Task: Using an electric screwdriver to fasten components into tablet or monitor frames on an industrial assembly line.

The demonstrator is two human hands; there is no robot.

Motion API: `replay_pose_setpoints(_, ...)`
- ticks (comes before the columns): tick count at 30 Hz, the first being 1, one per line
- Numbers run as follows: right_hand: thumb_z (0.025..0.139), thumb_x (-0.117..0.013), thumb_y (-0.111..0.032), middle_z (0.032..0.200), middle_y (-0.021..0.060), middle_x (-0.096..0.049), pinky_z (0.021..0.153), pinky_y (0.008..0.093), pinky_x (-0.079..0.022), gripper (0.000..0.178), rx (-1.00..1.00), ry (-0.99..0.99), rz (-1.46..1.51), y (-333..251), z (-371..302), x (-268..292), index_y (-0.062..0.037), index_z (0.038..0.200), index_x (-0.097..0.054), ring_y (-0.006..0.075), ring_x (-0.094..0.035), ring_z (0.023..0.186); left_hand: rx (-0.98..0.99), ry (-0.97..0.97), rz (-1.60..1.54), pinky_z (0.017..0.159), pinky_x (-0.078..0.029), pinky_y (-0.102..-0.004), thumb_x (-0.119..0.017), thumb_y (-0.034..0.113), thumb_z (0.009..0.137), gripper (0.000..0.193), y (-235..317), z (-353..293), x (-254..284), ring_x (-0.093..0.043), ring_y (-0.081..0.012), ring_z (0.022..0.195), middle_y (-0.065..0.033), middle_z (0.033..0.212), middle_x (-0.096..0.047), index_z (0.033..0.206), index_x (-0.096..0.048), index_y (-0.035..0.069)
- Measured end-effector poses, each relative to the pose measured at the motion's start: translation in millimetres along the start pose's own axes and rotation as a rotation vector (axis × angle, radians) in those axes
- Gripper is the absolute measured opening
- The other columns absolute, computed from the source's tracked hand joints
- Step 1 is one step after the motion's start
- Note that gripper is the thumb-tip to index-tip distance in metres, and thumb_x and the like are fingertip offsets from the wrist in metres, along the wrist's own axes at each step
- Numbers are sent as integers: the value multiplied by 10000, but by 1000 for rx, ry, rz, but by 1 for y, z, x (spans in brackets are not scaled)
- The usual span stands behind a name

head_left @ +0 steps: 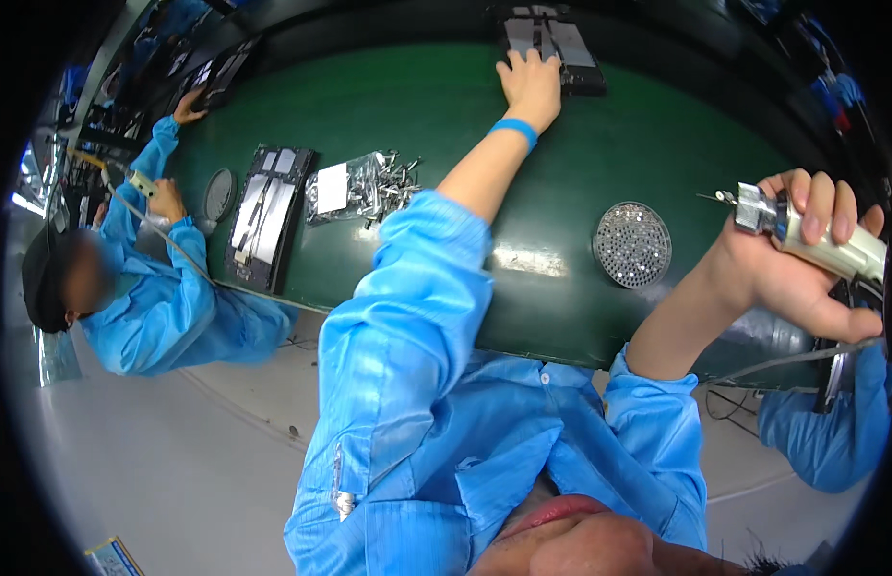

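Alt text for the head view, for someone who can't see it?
A person's right hand grips a cream power tool; the left hand is at a dark panel on a green table. To the left are bagged metal parts and a co-worker in blue.

Cannot trace driver (pixel 856 253) past right hand (pixel 786 274) to rear end, cut off at right. Cannot see panel (pixel 578 46) beneath left hand (pixel 532 88). Cannot resolve specks inside dish (pixel 597 252): too small.
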State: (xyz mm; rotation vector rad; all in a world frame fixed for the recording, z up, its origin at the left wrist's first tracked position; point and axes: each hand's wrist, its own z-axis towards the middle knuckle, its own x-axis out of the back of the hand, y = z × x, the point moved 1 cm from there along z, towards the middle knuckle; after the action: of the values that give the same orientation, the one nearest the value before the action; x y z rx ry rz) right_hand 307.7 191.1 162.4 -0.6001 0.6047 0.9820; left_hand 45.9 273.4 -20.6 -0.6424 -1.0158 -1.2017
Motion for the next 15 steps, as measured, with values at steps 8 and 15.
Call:
replay_pose_setpoints(8, 598, -514, -866, 708, 8, -510, 558, 270, -392, 809, -62, -64, 48, -22, 19, 20, -82, 785, -460, 118, -483, 525, -260, 23, -323, 905, -405, -496, -702, 92, 686, 347, 35, -109, 85, -454, -414, 1097, -237, 1179, -482, 1013, -608, 27)
replay_pose_setpoints(15, 641, -484, -837, 674, 13, -493, 541, 267, -384, 772, -43, -36, -20, -8, 17, 16, -78, 781, -482, 126, -470, 517, 107, 69, -231, 938, -402, -433, -695, 75, 728, 320, -97, -209, 141, -490, -362, 1062, -174, 1141, -544, 1038, -622, 46)
